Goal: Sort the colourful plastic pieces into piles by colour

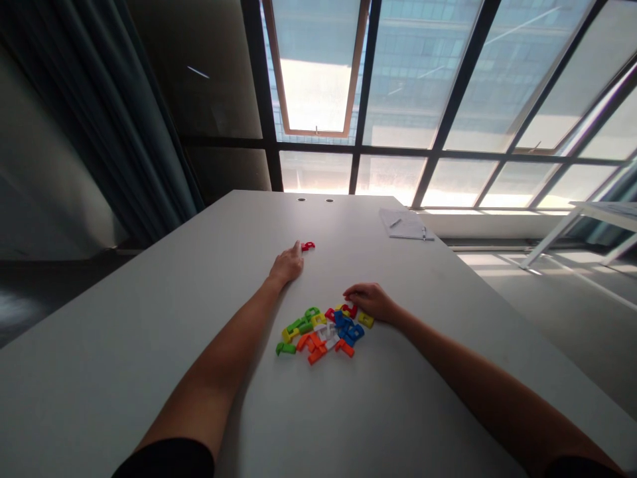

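Near frame centre, the left hand [287, 264] is touching a red plastic piece [309, 245]; the right hand [374, 301], curled, is risking scattering the block pile [326, 333] by brushing it; finger grips unclear.

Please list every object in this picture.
pieces: many; red, orange, yellow, green, blue, white; heaped centrally
red item: count unclear, red, beyond pieces
table: one, white, centre
holes: two, dark, far edge
paper: count unclear, white, far right
pens: two, colour unclear, on paper
panes: several, pale, behind
curtains: two, dark blue, left, right
desk: one, white, right
left hand: one, at red item
right hand: one, at pieces
arms: two, bare, foreground
sleeves: two, black, bottom
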A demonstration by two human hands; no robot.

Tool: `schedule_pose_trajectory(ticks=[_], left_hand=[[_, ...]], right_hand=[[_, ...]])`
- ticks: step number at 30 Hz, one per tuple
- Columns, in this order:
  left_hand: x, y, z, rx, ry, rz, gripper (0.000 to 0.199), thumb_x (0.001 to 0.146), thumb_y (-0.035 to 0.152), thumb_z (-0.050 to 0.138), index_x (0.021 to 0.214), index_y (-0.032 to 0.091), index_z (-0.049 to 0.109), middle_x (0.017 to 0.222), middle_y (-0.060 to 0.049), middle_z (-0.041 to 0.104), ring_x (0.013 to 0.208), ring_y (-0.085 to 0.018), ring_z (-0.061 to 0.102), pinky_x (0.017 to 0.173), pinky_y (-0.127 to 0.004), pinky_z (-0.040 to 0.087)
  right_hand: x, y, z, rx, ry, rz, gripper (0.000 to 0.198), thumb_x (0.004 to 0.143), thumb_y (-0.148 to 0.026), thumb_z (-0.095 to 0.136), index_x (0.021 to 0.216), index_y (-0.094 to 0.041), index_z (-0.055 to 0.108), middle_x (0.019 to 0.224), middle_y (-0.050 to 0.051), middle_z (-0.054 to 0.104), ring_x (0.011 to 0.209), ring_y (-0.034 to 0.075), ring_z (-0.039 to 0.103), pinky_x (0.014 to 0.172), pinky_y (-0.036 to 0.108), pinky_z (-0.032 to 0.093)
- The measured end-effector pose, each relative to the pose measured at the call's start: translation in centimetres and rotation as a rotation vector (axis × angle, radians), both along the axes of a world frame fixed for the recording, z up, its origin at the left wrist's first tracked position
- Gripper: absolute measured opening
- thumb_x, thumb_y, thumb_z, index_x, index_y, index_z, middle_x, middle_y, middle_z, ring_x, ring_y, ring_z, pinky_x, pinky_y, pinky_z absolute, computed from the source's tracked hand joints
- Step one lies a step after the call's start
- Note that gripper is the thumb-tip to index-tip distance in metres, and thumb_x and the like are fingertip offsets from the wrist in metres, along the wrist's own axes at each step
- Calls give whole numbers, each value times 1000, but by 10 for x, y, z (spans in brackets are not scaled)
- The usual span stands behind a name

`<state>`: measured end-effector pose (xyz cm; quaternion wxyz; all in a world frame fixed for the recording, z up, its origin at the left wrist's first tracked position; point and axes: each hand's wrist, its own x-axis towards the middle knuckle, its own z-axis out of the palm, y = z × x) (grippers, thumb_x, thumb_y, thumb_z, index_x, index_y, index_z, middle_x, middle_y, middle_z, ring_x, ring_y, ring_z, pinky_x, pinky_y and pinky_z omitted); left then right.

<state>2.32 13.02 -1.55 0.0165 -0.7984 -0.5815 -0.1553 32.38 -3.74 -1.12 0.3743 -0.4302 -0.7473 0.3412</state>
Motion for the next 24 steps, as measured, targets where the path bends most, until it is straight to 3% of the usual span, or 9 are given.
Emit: schedule_pose_trajectory(ticks=[5, 9, 12, 16, 20, 24], left_hand=[[2, -11, 0, 52, -57, -2, 62, 106, 25, 47, 167, 12, 46, 159, -23, 62, 142, -36, 62, 121, -50, 49], [-6, -26, 2, 16, -42, -92, 45, 106, 25, 51, 147, 18, 68, 153, -16, 69, 143, -29, 63, 127, -42, 46], [-19, -46, 2, 13, -34, -145, 41, 106, 26, 54, 142, 22, 72, 154, -11, 69, 146, -24, 61, 129, -37, 43], [-31, -72, 2, 12, -58, -201, 40, 107, 28, 55, 142, 25, 73, 153, -10, 70, 146, -25, 62, 129, -41, 45], [-30, -81, 7, 3, -56, -193, 38, 106, 28, 58, 140, 25, 75, 153, -11, 70, 145, -26, 63, 129, -42, 47], [-27, -81, 10, 12, -36, -192, 39, 106, 27, 56, 140, 23, 74, 152, -12, 70, 144, -27, 63, 128, -44, 47]], right_hand=[[3, -2, 1, 5, 57, 15, 25, 87, -26, 65, 99, -21, 86, 97, 7, 86, 90, 24, 81, 84, 34, 64], [8, -7, 7, 120, 63, 3, 27, 80, -18, 59, 87, -22, 85, 92, 6, 84, 89, 23, 78, 89, 36, 61], [10, -11, 13, 162, 17, 88, 25, 79, -17, 60, 81, -24, 85, 91, 7, 82, 91, 25, 76, 91, 38, 61], [17, -7, 18, 172, -95, 175, 24, 81, -17, 63, 82, -26, 86, 95, 8, 83, 96, 27, 76, 96, 41, 61], [31, 4, 11, 293, -179, -9, 29, 89, -16, 60, 89, -26, 87, 101, 9, 85, 98, 26, 77, 100, 43, 60], [38, 10, 3, 437, -238, -215, 33, 94, -17, 58, 109, -25, 87, 115, 11, 82, 106, 28, 76, 102, 45, 60]])
